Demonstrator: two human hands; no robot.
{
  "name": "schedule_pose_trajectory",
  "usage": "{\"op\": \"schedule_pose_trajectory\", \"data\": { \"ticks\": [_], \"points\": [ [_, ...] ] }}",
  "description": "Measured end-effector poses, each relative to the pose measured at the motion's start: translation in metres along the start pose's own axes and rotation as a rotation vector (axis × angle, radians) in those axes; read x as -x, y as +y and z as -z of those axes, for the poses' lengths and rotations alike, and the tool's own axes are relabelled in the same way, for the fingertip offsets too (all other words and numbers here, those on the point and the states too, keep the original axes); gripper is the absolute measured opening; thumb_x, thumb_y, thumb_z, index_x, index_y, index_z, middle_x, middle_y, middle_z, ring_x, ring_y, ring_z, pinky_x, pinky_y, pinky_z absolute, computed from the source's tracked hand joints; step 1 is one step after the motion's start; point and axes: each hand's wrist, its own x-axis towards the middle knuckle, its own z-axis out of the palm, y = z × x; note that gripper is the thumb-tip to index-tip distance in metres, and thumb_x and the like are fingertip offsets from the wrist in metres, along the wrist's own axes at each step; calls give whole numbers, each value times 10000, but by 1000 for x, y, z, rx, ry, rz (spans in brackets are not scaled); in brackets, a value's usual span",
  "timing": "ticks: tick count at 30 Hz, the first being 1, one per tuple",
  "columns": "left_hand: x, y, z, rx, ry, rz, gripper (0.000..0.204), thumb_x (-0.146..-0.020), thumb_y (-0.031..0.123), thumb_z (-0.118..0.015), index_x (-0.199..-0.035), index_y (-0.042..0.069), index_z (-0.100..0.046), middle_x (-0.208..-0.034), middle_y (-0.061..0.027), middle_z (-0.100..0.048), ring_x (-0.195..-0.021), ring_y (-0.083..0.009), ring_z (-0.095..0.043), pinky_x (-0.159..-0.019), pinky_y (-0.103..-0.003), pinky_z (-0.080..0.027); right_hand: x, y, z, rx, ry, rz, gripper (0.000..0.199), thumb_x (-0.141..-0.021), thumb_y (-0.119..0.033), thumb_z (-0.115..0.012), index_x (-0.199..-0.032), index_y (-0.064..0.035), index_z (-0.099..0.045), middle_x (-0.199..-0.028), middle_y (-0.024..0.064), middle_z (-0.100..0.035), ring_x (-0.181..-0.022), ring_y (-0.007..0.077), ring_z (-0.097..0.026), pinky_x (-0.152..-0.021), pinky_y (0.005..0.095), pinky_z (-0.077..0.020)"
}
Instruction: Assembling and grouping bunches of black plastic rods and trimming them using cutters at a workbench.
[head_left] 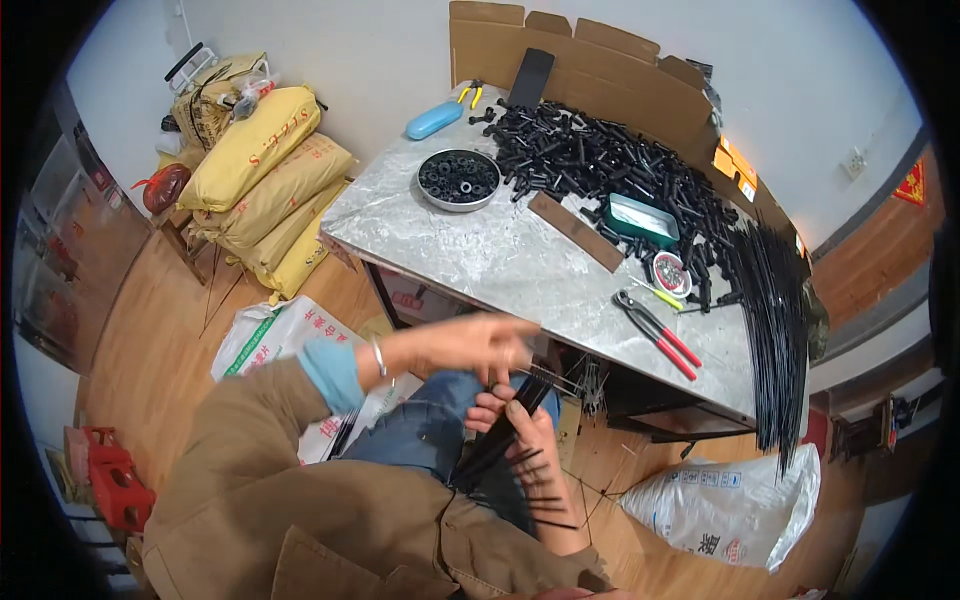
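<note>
Marble table (500, 255) carries loose black parts; pliers (655, 333) lie at its near edge. Below that edge, right hand (520, 425) grips a bundle of black rods (500, 445); left hand (480, 345), blurred, grip unclear. Risk: rods may slip, fan out, and drop.

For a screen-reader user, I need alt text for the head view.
Seated person's right hand grips a bundle of thin black rods over the lap; the blurred left hand reaches to its top. Ahead, a marble table holds black parts and red-handled pliers.
</note>
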Motion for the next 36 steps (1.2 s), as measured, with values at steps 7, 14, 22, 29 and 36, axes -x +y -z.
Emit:
{"op": "schedule_pose_trajectory", "data": {
  "ticks": [7,14,22,29,36],
  "points": [
    [-211,95,171,-882,678,-249,242,-793,244,-652,-897,31,-704,-873,-119,-697,-798,-256,-660,-746,-359,-505,-15,-14,-3,-39,80,-75,351,-936,-152,-553,-1201,65,-473,-1147,251,-576,-1021,374,-612,-891,496,-512],
    [-296,94,183,-1388,604,207,290,-766,163,-577,-996,35,-698,-1048,-186,-667,-999,-324,-645,-850,-408,-515,-24,-25,15,-91,204,-104,323,-940,-138,-539,-1184,67,-485,-1127,274,-583,-1015,394,-613,-887,513,-512],
    [-293,104,197,-1375,584,246,332,-755,172,-566,-1022,13,-683,-1102,-206,-642,-1039,-344,-622,-881,-413,-502,-30,-29,29,-64,185,-59,300,-935,-150,-554,-1130,70,-499,-1018,260,-599,-918,380,-644,-826,503,-549],
    [-295,81,185,-1377,591,218,283,-757,143,-560,-977,13,-682,-1070,-214,-646,-1027,-348,-624,-887,-414,-497,-21,-25,30,-25,193,-42,292,-949,-144,-517,-1150,66,-501,-1012,258,-620,-911,368,-652,-816,473,-548],
    [-265,122,196,156,356,-14,562,-850,61,-558,-1341,33,-287,-913,-159,-589,-678,-281,-647,-517,-399,-546,-27,-25,26,-11,190,-33,283,-949,-137,-517,-1157,54,-497,-986,241,-630,-890,351,-661,-804,466,-558]
  ]
}}
